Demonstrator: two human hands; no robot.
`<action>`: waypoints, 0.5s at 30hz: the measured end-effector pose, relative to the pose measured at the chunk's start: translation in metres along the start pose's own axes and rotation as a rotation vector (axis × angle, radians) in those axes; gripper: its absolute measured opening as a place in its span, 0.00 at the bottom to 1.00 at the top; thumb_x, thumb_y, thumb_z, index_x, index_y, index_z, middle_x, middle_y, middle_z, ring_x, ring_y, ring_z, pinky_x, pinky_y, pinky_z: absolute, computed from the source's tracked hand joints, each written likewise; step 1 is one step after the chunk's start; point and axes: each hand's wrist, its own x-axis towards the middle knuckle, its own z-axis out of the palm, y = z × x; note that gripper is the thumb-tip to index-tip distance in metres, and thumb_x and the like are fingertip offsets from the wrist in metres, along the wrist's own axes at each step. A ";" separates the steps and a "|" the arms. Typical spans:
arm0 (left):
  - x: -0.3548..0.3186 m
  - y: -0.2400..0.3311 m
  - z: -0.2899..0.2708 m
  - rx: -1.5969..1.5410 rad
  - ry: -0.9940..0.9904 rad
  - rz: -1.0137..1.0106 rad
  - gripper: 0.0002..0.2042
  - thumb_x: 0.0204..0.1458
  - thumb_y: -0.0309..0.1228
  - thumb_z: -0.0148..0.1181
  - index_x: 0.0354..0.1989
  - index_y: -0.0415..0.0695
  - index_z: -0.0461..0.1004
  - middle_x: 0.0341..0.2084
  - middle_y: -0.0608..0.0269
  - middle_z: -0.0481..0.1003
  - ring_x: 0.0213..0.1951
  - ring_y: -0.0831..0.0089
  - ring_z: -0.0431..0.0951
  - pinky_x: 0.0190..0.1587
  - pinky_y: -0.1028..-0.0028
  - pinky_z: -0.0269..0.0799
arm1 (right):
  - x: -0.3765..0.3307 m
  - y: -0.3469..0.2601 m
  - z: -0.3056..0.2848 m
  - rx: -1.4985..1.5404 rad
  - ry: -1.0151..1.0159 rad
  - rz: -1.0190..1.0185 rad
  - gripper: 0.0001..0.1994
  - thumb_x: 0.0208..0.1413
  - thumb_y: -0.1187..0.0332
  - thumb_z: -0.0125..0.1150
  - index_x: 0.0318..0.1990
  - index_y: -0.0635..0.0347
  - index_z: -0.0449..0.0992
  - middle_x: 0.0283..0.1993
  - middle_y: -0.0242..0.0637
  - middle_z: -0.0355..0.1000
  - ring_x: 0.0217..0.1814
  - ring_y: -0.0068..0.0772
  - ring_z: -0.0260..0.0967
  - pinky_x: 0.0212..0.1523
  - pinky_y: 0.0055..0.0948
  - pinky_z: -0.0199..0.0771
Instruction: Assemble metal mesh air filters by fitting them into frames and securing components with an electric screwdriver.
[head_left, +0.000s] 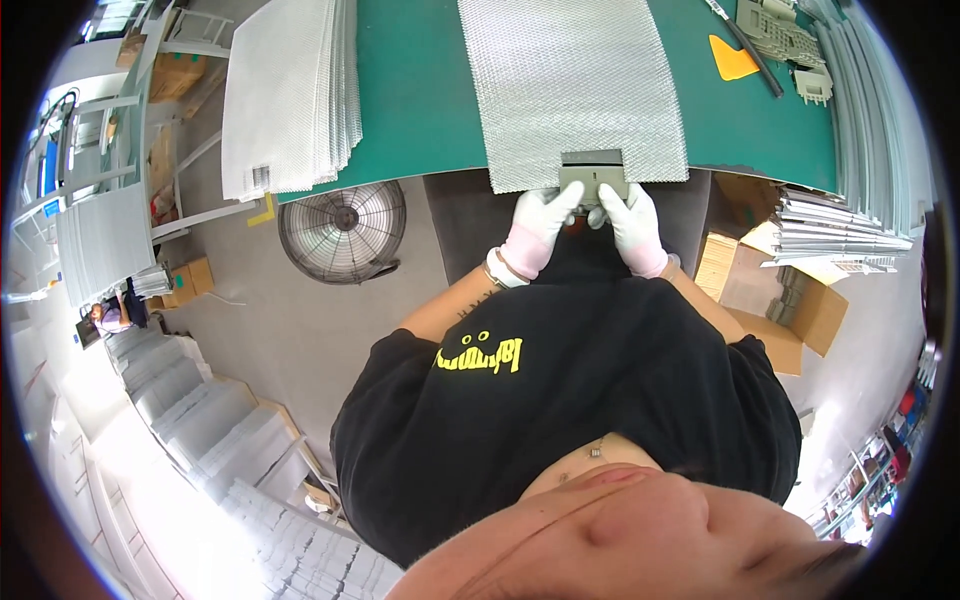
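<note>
A silvery metal mesh sheet (572, 85) lies on the green table (420, 100), its near edge at the table's front. A small grey metal clip piece (594, 174) sits on the middle of that near edge. My left hand (538, 232), in a white glove, pinches the piece's left lower corner. On the piece's right lower corner rests my right hand (632, 228), also in a white glove, gripping it. Both thumbs press on the piece from below.
A stack of similar mesh sheets (290, 95) lies at the table's left end. A yellow scraper (732, 60) and grey plastic parts (780, 35) sit at the far right. A floor fan (342, 228) stands below the table; open cardboard boxes (770, 290) are on my right.
</note>
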 end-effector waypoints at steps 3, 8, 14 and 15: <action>0.001 0.009 0.003 0.120 -0.127 -0.098 0.18 0.61 0.44 0.61 0.38 0.37 0.78 0.23 0.69 0.75 0.23 0.85 0.68 0.29 0.81 0.64 | 0.004 0.012 -0.017 0.004 0.126 -0.009 0.14 0.67 0.61 0.57 0.48 0.64 0.72 0.40 0.34 0.76 0.38 0.20 0.71 0.40 0.22 0.71; 0.004 0.004 -0.006 0.089 -0.216 -0.062 0.16 0.63 0.41 0.58 0.43 0.36 0.77 0.25 0.65 0.77 0.25 0.83 0.72 0.30 0.81 0.68 | 0.006 0.001 -0.020 0.157 0.221 0.069 0.12 0.66 0.63 0.58 0.46 0.63 0.74 0.42 0.32 0.76 0.42 0.21 0.72 0.45 0.24 0.72; -0.003 0.002 0.007 -0.193 -0.197 -0.054 0.20 0.65 0.40 0.55 0.54 0.34 0.72 0.40 0.57 0.79 0.38 0.74 0.80 0.43 0.74 0.78 | 0.007 0.001 -0.017 0.104 0.285 0.030 0.19 0.64 0.57 0.61 0.46 0.69 0.76 0.36 0.31 0.74 0.36 0.17 0.67 0.41 0.22 0.69; -0.007 0.008 0.007 -0.305 -0.317 -0.134 0.21 0.66 0.40 0.52 0.58 0.35 0.68 0.45 0.55 0.77 0.45 0.70 0.79 0.47 0.71 0.77 | 0.006 0.000 -0.019 0.105 0.287 0.027 0.19 0.64 0.57 0.61 0.46 0.69 0.76 0.36 0.31 0.74 0.36 0.17 0.67 0.41 0.22 0.69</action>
